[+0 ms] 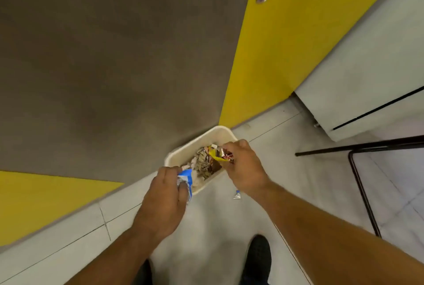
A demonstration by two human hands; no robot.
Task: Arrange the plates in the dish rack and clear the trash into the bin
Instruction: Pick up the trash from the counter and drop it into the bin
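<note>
A grey-brown wall (114,55) fills most of the view, with one yellow panel (298,43) slanting across it at the upper right and a second yellow panel (34,204) at the lower left. Below them runs a pale tiled floor (218,227). A white cabinet (367,73) stands on the right, and near it is a thin black metal frame (390,143). The cream rectangular plastic bin (206,138) sits on the floor against the foot of the wall, already holding crumpled paper and wrappers (204,164) (mostly brown and white, too jumbled to tell apart). Both bare arms reach down towards it. The left hand (164,195) is at the bin's near corner, its fingers curled round a blue and white crumpled wrapper (185,177) that overhangs the rim. The right hand (245,167) is over the bin's right edge and pinches a yellow and red foil wrapper (218,155) above the trash inside. A black shoe (258,257) shows at the bottom. A small silvery-blue scrap (237,194) lies on the floor just beside the bin, next to the right wrist.
</note>
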